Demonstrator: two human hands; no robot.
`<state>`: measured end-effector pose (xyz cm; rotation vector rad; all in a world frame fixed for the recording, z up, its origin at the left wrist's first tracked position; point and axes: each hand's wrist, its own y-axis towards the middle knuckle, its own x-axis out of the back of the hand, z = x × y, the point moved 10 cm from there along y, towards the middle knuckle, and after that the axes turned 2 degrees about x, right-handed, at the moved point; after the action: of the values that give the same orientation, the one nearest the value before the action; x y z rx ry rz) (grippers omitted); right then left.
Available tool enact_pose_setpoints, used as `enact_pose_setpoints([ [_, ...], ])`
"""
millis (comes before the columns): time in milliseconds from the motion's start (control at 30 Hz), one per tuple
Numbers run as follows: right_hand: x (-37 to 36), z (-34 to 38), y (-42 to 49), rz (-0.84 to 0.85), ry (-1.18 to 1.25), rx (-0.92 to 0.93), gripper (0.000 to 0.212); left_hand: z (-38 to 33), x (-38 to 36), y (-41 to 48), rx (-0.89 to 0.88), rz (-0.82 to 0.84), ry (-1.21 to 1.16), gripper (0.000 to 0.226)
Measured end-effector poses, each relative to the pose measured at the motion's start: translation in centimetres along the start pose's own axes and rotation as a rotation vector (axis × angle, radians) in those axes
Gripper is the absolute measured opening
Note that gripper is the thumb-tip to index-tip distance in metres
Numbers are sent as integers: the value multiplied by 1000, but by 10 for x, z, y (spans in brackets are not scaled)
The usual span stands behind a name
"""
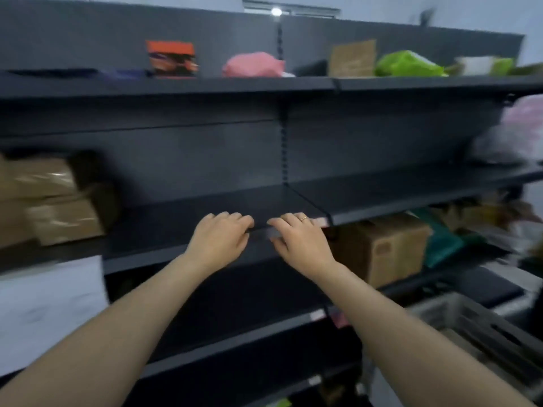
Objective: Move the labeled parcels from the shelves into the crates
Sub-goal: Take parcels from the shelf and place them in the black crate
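Left hand (219, 240) and right hand (299, 242) clasped on dark shelf edge (141, 255); blurred brown taped parcels (63, 218) leftward.

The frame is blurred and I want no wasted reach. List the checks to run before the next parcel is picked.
1. Hands carry no parcel: left hand and right hand grip the front edge of the middle shelf: ok.
2. Parcels to take: pink bag and green bag on the top shelf, cardboard box lower right: ok.
3. Labels legible: blurred: cannot tell.
4. Crate has room: crate at lower right, inside unclear: cannot tell.
5. Parcel directly before the hands: none: not ok.
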<state>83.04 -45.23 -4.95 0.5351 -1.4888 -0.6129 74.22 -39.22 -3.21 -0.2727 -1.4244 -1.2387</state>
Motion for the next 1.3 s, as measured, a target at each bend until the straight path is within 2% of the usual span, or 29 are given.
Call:
enact_pose_setpoints([
  [167, -46, 140, 107, -8, 89, 152, 38, 169, 29, -51, 176, -8, 111, 23],
  [400, -94, 254, 196, 1, 239, 251, 39, 310, 32, -95, 334, 68, 137, 32],
  [600, -140, 295, 265, 68, 274, 209, 40, 379, 31, -99, 406, 20, 187, 45],
  [700, -163, 296, 299, 98, 321, 142, 44, 407, 23, -87, 437, 25, 193, 48],
  [833, -201, 284, 344, 153, 562, -64, 59, 439, 13, -60, 432, 14, 259, 54],
  [933, -233, 275, 373, 215, 721, -201, 61, 462, 0, -40, 441, 31, 307, 65],
  [1000, -253, 273, 383, 284, 923, -302, 66, 476, -6, -32, 483, 23, 310, 71],
  [1100, -278, 286, 379, 489, 1333, -529, 87, 488, -11, -27, 516, -52, 254, 62],
  [1133, -283, 292, 379, 549, 1419, -555, 83, 488, -14, -26, 493, -72, 231, 57],
  [1200, -284, 300, 380, 635, 1538, -570, 61, 488, -22, -29, 439, -102, 173, 55],
  [1300, -286, 298, 380, 670, 1574, -597, 43, 490, -26, -41, 402, -196, 35, 61],
])
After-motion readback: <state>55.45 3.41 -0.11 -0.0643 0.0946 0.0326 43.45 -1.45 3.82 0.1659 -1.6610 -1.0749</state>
